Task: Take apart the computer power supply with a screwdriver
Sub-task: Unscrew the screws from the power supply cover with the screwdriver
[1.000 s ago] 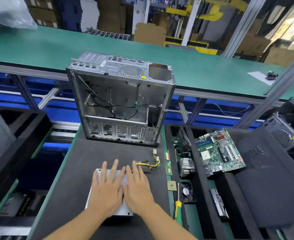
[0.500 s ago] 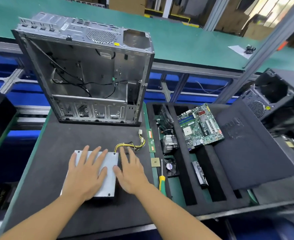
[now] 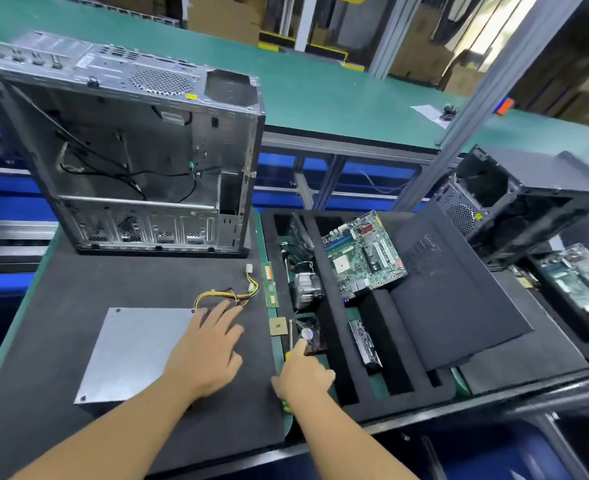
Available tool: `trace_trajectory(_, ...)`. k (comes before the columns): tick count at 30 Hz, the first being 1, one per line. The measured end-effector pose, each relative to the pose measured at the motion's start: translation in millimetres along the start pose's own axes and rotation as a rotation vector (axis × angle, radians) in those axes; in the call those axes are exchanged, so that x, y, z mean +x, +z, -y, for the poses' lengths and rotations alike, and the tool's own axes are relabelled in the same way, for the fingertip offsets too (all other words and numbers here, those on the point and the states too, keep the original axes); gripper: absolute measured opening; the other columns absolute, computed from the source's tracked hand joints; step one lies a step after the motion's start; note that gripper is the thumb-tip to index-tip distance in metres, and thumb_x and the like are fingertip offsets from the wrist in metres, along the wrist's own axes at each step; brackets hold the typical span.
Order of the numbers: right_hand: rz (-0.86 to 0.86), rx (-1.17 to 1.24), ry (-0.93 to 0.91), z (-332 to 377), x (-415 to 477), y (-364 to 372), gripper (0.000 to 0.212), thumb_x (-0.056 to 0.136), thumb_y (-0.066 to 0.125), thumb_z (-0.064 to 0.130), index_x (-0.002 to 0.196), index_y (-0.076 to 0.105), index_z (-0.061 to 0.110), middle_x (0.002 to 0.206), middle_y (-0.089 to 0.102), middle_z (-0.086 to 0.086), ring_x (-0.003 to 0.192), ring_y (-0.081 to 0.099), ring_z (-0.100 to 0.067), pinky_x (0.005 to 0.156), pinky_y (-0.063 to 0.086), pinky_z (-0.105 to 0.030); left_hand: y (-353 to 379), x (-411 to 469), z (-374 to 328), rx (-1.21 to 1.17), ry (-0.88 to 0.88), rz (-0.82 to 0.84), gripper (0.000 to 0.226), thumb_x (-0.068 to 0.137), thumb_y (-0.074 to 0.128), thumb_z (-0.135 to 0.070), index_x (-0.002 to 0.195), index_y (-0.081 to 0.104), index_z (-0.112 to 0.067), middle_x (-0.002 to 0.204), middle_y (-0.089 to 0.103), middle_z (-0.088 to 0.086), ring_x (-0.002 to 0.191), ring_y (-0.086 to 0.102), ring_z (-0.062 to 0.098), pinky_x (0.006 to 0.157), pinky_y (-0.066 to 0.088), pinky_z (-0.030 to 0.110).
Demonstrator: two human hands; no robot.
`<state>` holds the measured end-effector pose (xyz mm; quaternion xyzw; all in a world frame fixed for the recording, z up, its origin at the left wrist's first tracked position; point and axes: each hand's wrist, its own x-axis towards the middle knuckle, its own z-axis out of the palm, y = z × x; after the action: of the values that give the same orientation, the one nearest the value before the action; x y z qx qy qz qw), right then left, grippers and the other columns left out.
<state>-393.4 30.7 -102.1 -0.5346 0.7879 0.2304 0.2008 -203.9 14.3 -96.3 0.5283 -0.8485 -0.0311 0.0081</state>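
The silver power supply lies flat on the black mat, and its yellow and black cable bundle trails off to the right. My left hand rests with spread fingers on the unit's right edge and the mat beside it. My right hand sits further right. Its fingers curl round the yellow handle of the screwdriver, which lies on the green strip, and the index finger points along the shaft. Most of the handle is hidden under the hand.
An open, stripped computer case stands upright behind the power supply. To the right, a black foam tray holds a motherboard, heat sink, fan and black side panel. A CPU chip lies near the screwdriver tip. Another case sits far right.
My right hand has left the power supply and moved right onto the screwdriver handle. My left hand has slid to the unit's right edge. The view has shifted down and to the right.
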Motion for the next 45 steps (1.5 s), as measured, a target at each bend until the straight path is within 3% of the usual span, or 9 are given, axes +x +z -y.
trace_trajectory(6, 0.053, 0.148, -0.092, 3, -6, 13, 0.093, 0.094, 0.052, 0.014, 0.153, -0.019, 0.022, 0.137, 0.052, -0.012, 0.118, 0.056, -0.03, 0.094, 0.049, -0.042, 7, 4, 0, -0.078, -0.052, -0.085, 0.04, 0.076, 0.041, -0.04, 0.097, 0.07, -0.021, 0.139, 0.058, 0.004, 0.14, 0.042, 0.023, 0.113, 0.029, 0.053)
trace_trajectory(11, -0.01, 0.107, -0.241, 5, -17, -7, 0.037, 0.097, 0.039, 0.025, 0.133, 0.043, 0.02, 0.129, 0.055, -0.013, 0.116, 0.056, -0.034, 0.09, 0.046, -0.04, 8, 3, 2, -0.134, -0.156, -0.163, 0.046, 0.074, 0.041, -0.044, 0.101, 0.068, -0.019, 0.143, 0.052, 0.008, 0.14, 0.04, 0.031, 0.114, 0.024, 0.055)
trace_trajectory(16, -0.073, 0.369, -0.288, 17, -31, -60, 0.035, 0.086, 0.044, 0.029, 0.11, 0.062, 0.011, 0.108, 0.067, -0.016, 0.096, 0.061, -0.031, 0.087, 0.053, -0.036, 5, 2, 41, -0.204, -0.258, -0.173, 0.047, 0.078, 0.04, -0.04, 0.109, 0.066, -0.015, 0.11, 0.063, 0.0, 0.098, 0.063, 0.025, 0.098, 0.043, 0.043)
trace_trajectory(19, 0.219, 0.766, -0.383, 28, -39, -93, 0.038, 0.075, 0.062, 0.036, 0.108, 0.055, 0.02, 0.08, 0.064, -0.007, 0.058, 0.054, -0.02, 0.073, 0.056, -0.033, 11, 3, 60, -0.234, -0.215, -0.12, 0.036, 0.088, 0.058, -0.036, 0.119, 0.064, -0.02, 0.114, 0.06, -0.006, 0.102, 0.062, 0.018, 0.096, 0.043, 0.035)
trace_trajectory(22, 0.483, 0.985, -0.549, 39, -47, -108, 0.061, 0.069, 0.078, 0.025, 0.121, 0.047, 0.028, 0.092, 0.055, -0.006, 0.059, 0.061, -0.014, 0.072, 0.06, -0.029, 7, 3, 54, -0.298, -0.337, -0.137, 0.027, 0.085, 0.068, -0.032, 0.109, 0.068, -0.019, 0.106, 0.063, -0.005, 0.099, 0.064, 0.02, 0.09, 0.044, 0.037)
trace_trajectory(25, 0.327, 1.068, -0.656, 49, -55, -110, 0.039, 0.073, 0.07, 0.019, 0.108, 0.061, 0.032, 0.097, 0.055, -0.004, 0.057, 0.065, -0.019, 0.082, 0.06, -0.044, 6, -6, 58, -0.359, -0.521, -0.224, 0.026, 0.08, 0.076, -0.031, 0.099, 0.069, -0.015, 0.096, 0.067, -0.002, 0.09, 0.067, 0.025, 0.081, 0.045, 0.04)
trace_trajectory(29, 0.071, 1.029, -0.643, 62, -55, -124, 0.023, 0.073, 0.064, 0.042, 0.096, 0.069, 0.042, 0.067, 0.056, 0.006, 0.044, 0.057, -0.019, 0.061, 0.058, -0.058, 9, -26, 72, -0.604, -0.487, -0.3, 0.028, 0.083, 0.074, -0.034, 0.106, 0.061, -0.026, 0.106, 0.062, -0.016, 0.098, 0.062, 0.016, 0.087, 0.046, 0.032)
trace_trajectory(37, -0.175, 0.817, -0.718, 104, -57, -145, 0.044, 0.072, 0.052, 0.052, 0.07, 0.056, 0.009, 0.048, 0.042, 0.005, 0.045, 0.037, -0.017, 0.045, 0.043, -0.034, 5, -37, 81, -0.852, -0.462, -0.414, 0.032, 0.085, 0.063, -0.008, 0.103, 0.055, -0.032, 0.104, 0.058, -0.023, 0.104, 0.057, -0.002, 0.088, 0.048, 0.026)
trace_trajectory(45, -0.242, 0.752, -0.734, 129, -48, -130, 0.037, 0.071, 0.049, 0.057, 0.072, 0.052, 0.02, 0.058, 0.051, 0.005, 0.066, 0.043, -0.015, 0.05, 0.032, -0.026, 9, -32, 86, -0.815, -0.415, -0.49, 0.026, 0.084, 0.063, -0.002, 0.1, 0.066, -0.023, 0.1, 0.057, -0.019, 0.093, 0.059, -0.001, 0.085, 0.049, 0.021)
